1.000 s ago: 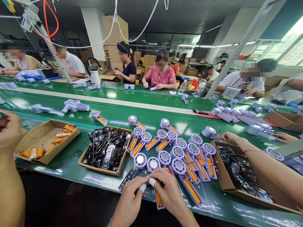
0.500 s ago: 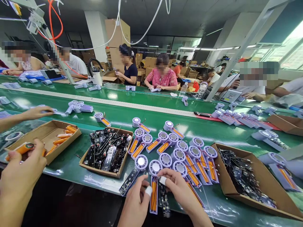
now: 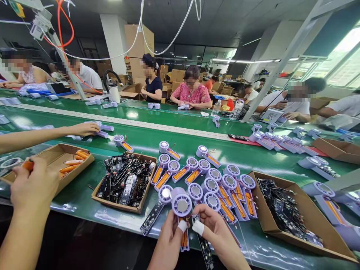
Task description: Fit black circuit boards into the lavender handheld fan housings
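Observation:
At the bottom centre, my left hand (image 3: 169,240) grips a small purple handheld fan (image 3: 182,204) by its handle, its round head tilted up. An orange battery shows in the open handle. My right hand (image 3: 215,232) pinches a narrow black circuit board (image 3: 206,252) near its top end, close beside the fan's handle; the board hangs downward. Both thumbs wear white covers. Left of my hands lies another fan with a board (image 3: 152,218) along its handle. Several purple fans (image 3: 211,201) with orange batteries in open handles crowd behind and right of my hands.
Cardboard boxes of circuit boards stand left (image 3: 126,209) and right (image 3: 309,240). At left, a co-worker's hand (image 3: 36,183) holds an orange battery over a battery box (image 3: 70,176); their other hand (image 3: 84,129) reaches to fans on the green conveyor (image 3: 146,131). People sit opposite.
My left hand has closed on the fan and raised and tilted it. The board in my right hand has shifted slightly right and down. The co-worker's far hand has moved right to some fans.

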Demonstrator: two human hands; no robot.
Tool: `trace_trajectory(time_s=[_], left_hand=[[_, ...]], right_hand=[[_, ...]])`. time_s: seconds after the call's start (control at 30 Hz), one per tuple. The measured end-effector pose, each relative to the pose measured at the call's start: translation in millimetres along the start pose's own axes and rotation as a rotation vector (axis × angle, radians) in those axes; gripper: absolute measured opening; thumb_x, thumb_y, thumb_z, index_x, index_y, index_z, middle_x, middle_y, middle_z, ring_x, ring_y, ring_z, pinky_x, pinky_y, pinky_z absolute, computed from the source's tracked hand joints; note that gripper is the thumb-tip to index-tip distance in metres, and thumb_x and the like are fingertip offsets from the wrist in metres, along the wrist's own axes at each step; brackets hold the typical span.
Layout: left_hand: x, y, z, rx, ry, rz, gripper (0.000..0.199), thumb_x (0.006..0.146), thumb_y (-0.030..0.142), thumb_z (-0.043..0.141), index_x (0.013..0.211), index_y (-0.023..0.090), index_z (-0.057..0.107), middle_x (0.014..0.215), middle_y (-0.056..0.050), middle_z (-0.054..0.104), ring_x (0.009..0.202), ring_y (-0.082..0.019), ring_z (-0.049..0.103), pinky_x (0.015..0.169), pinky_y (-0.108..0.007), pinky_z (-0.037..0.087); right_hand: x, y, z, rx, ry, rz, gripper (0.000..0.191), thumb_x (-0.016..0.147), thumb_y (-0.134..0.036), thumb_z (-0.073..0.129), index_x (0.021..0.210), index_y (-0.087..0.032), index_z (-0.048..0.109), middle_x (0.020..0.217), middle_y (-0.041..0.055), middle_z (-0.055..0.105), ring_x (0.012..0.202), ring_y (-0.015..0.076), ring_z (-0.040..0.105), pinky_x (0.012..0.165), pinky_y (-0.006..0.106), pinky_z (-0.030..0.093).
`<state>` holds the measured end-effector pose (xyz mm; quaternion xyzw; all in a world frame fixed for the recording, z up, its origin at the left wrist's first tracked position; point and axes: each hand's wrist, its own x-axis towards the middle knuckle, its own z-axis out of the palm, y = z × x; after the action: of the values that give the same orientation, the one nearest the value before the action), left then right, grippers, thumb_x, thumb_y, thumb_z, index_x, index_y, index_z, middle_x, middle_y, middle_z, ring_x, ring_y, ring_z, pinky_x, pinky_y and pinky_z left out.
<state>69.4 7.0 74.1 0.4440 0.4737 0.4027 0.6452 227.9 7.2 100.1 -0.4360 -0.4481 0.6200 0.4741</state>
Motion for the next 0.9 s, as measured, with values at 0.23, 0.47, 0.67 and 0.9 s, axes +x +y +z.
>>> trace_trajectory(time_s=[0.23, 0.47, 0.67, 0.9], left_hand=[[2, 4, -3.0, 0.01, 0.056, -0.044, 0.046, 0.088, 0.054, 0.05, 0.12, 0.02, 0.053, 0.106, -0.007, 0.071, 0.094, -0.021, 0.068, 0.086, -0.03, 0.051], [2, 6, -5.8, 0.141, 0.165, 0.084, 0.039, 0.092, 0.046, 0.048, 0.122, 0.022, 0.053, 0.128, -0.009, 0.062, 0.119, -0.024, 0.056, 0.1, -0.032, 0.043], [3, 4, -10.6, 0.199, 0.146, 0.13, 0.038, 0.091, 0.04, 0.048, 0.124, 0.022, 0.053, 0.126, -0.009, 0.063, 0.106, -0.023, 0.06, 0.091, -0.031, 0.046], [1, 16, -9.7, 0.129, 0.066, 0.068, 0.031, 0.089, 0.035, 0.05, 0.116, 0.022, 0.06, 0.114, -0.005, 0.069, 0.106, -0.023, 0.061, 0.095, -0.033, 0.046]], right_hand=[[3, 2, 3, -0.222, 0.177, -0.008, 0.032, 0.082, -0.037, 0.066, 0.109, -0.021, 0.059, 0.094, 0.0055, 0.066, 0.088, 0.0222, 0.065, 0.081, 0.035, 0.053], [0, 4, 4, -0.586, 0.254, -0.124, 0.016, 0.084, -0.036, 0.062, 0.098, -0.029, 0.067, 0.086, 0.0047, 0.071, 0.078, 0.0251, 0.068, 0.067, 0.034, 0.053], [-6, -9, -7, -0.609, 0.166, -0.102, 0.015, 0.075, -0.033, 0.073, 0.063, -0.036, 0.064, 0.055, -0.0017, 0.063, 0.053, 0.02, 0.065, 0.048, 0.028, 0.045], [-13, -13, -10, -0.553, 0.114, -0.004, 0.028, 0.072, -0.038, 0.074, 0.05, -0.03, 0.058, 0.047, -0.0039, 0.061, 0.049, 0.0159, 0.064, 0.048, 0.025, 0.046]])
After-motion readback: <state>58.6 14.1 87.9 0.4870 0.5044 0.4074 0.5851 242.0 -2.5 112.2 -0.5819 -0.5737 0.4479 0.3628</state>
